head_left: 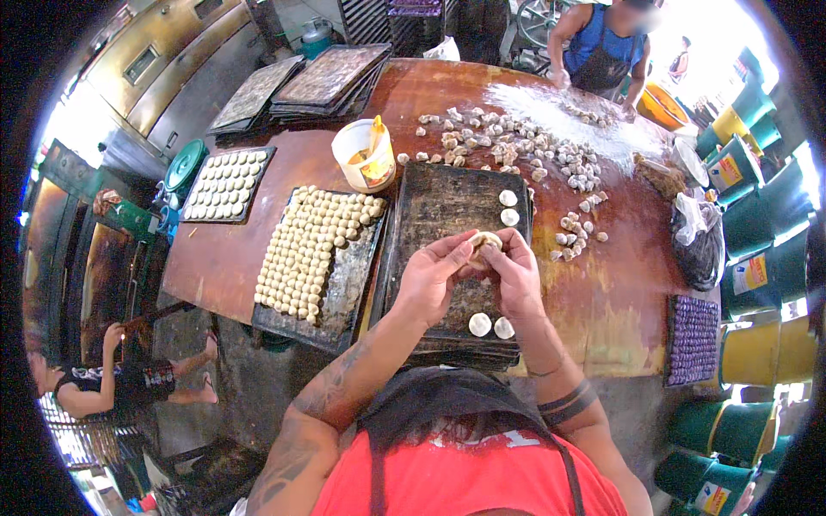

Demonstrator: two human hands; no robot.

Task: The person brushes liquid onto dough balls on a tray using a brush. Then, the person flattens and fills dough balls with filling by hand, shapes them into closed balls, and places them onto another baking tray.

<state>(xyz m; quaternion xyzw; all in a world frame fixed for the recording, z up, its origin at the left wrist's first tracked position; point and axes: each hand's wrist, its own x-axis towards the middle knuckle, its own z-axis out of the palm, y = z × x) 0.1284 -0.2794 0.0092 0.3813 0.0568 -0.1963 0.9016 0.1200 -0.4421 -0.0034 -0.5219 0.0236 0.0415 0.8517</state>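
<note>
A pale piece of dough (487,240) is pinched between my left hand (433,277) and my right hand (517,273), the thumbs and fingertips of both closed on it. What lies inside the dough I cannot tell. Below my hands is a dark, worn baking tray (430,211) on top of a stack. Two white dough rounds (509,207) rest near its far right corner, and two more rounds (480,324) lie by the near right corner. To the left, rows of small dough balls (310,249) cover most of another dark tray (342,292).
A white bucket (348,142) with a yellow-handled tool stands beyond the ball tray. Brown lumps (516,146) and white flour (551,107) spread across the wooden table (594,297). Far left sit a bun tray (228,185) and stacked trays (331,73). Another person (602,52) works opposite.
</note>
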